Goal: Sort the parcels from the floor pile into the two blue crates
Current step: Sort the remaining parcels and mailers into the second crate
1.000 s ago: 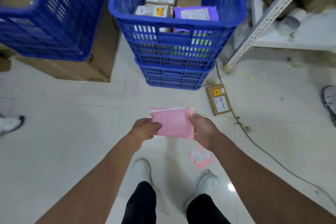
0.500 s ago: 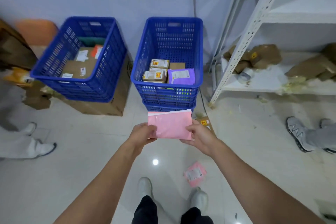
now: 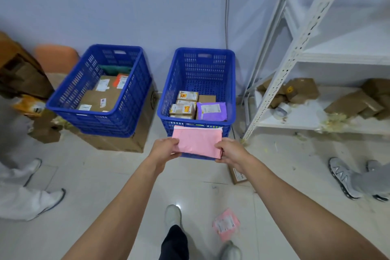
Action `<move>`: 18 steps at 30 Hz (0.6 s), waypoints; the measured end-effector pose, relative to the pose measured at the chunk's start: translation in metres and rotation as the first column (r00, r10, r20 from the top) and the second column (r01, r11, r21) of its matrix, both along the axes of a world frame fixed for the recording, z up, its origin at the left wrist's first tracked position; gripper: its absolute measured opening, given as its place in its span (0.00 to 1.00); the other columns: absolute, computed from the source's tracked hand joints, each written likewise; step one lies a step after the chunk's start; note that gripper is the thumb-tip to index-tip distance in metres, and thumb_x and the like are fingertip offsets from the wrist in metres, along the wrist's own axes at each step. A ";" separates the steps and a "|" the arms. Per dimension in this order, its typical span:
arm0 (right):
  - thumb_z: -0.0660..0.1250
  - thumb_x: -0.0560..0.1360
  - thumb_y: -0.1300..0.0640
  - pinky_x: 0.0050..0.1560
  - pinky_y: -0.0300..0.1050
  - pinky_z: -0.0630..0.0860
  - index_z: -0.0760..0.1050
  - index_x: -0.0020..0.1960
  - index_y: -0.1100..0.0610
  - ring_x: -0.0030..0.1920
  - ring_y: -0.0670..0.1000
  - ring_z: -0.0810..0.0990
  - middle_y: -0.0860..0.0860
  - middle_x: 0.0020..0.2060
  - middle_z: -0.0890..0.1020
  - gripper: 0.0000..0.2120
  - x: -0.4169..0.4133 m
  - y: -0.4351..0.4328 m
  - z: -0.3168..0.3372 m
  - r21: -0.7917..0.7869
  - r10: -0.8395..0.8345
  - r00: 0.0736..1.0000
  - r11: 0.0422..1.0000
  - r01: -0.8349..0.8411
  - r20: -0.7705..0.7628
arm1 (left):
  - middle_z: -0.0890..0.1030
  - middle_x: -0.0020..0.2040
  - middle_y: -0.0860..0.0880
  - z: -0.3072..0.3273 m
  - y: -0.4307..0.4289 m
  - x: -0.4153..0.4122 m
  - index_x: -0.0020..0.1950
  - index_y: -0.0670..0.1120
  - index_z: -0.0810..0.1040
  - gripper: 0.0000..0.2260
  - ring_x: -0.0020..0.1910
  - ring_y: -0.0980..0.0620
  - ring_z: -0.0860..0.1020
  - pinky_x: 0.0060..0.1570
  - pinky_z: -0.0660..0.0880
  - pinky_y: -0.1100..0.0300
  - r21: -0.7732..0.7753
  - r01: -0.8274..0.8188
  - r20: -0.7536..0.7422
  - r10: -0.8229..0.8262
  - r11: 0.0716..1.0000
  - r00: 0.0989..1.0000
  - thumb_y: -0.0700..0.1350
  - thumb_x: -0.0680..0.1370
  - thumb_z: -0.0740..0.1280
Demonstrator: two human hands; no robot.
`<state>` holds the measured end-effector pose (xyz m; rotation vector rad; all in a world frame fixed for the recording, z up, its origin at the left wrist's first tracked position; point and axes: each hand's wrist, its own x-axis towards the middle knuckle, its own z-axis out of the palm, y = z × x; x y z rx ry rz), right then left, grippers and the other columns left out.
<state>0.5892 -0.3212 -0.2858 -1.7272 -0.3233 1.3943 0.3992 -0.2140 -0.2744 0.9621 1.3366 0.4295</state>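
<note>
I am holding the pink parcel (image 3: 197, 143) up in the air with both hands. My left hand (image 3: 165, 150) is gripping its left edge and my right hand (image 3: 231, 151) is pinching its right edge. It is hanging just before the near wall of the right blue crate (image 3: 200, 53), where a purple parcel (image 3: 211, 111) is lying among small boxes (image 3: 182, 108). The left blue crate (image 3: 99, 112) is sitting on a cardboard box (image 3: 126, 143). A smaller pink parcel (image 3: 225, 222) is lying on the floor.

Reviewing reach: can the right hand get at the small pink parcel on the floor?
Probably not yet: right hand grips the pink mailer with the left hand; the floor parcel lies by the shoes.
</note>
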 end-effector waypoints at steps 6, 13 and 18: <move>0.65 0.75 0.64 0.30 0.40 0.73 0.79 0.48 0.58 0.34 0.51 0.76 0.54 0.36 0.78 0.05 0.002 0.055 0.001 -0.040 -0.079 0.993 0.996 0.083 0.090 | 0.82 0.45 0.43 0.003 0.074 0.002 0.53 0.39 0.79 0.07 0.43 0.45 0.84 0.38 0.79 0.59 0.001 0.158 -0.069 -0.158 0.987 0.985 0.41 0.79 0.66; 0.71 0.73 0.57 0.26 0.39 0.63 0.83 0.47 0.57 0.30 0.48 0.70 0.53 0.37 0.79 0.06 0.014 0.111 0.002 -0.084 -0.084 0.953 0.990 0.113 0.291 | 0.78 0.39 0.48 0.006 0.153 0.007 0.44 0.40 0.81 0.04 0.33 0.55 0.72 0.25 0.68 0.70 0.108 0.443 -0.248 -0.407 0.890 0.879 0.39 0.78 0.68; 0.68 0.77 0.58 0.27 0.38 0.71 0.82 0.48 0.59 0.28 0.49 0.74 0.54 0.33 0.79 0.06 0.030 0.144 0.001 -0.025 -0.135 0.950 0.989 0.147 0.281 | 0.79 0.36 0.44 -0.002 0.193 0.031 0.40 0.42 0.81 0.08 0.27 0.53 0.72 0.24 0.69 0.64 0.077 0.544 -0.301 -0.500 0.836 0.812 0.38 0.78 0.66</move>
